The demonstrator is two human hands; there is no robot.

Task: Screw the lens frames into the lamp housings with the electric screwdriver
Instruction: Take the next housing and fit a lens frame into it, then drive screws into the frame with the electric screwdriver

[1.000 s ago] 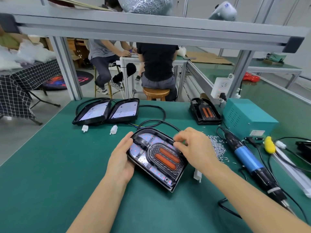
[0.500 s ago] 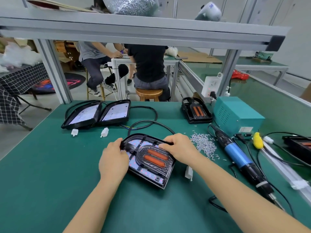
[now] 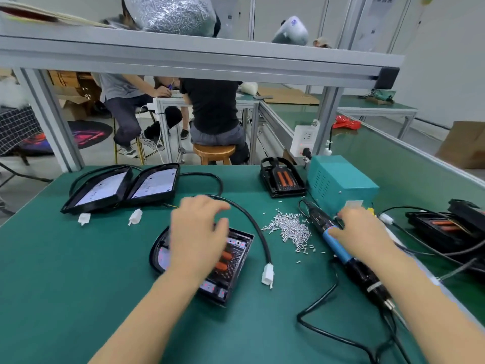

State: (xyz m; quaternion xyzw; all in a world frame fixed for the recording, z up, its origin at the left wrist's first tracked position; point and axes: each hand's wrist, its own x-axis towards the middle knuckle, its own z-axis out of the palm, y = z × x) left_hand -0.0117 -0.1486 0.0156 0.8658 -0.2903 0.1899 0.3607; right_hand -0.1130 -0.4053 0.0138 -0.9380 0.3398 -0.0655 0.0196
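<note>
The left hand [image 3: 199,232] hung over the lamp [image 3: 231,261] with fingers spread and loosely bent, gripping nothing; blur hid whether it touched. It covered most of the lens frame [image 3: 236,256] seated in the housing. The right hand [image 3: 364,232] lay on the blue grip of the screwdriver [image 3: 341,248], which rested flat on the mat [image 3: 78,271]; whether the fingers had closed round it I could not tell.

Between the hands, at 3 o'clock from the lamp, sat a loose pile of screws [image 3: 291,228]. The lamp's black cable [image 3: 252,222] arced past it and ended in a white plug [image 3: 267,278] at 4 o'clock. At 10 o'clock lay two open housings [image 3: 123,187], each with a small white plug in front. At 1 o'clock stood another lamp [image 3: 282,179], just beside a teal power box [image 3: 341,182]. More lamps [image 3: 446,227] lay at the far right, with cords crossing there.

The green mat covered the bench under a grey aluminium shelf [image 3: 183,59] holding a bag of screws [image 3: 170,11]. Beyond, two people [image 3: 212,106] sat at another table.
</note>
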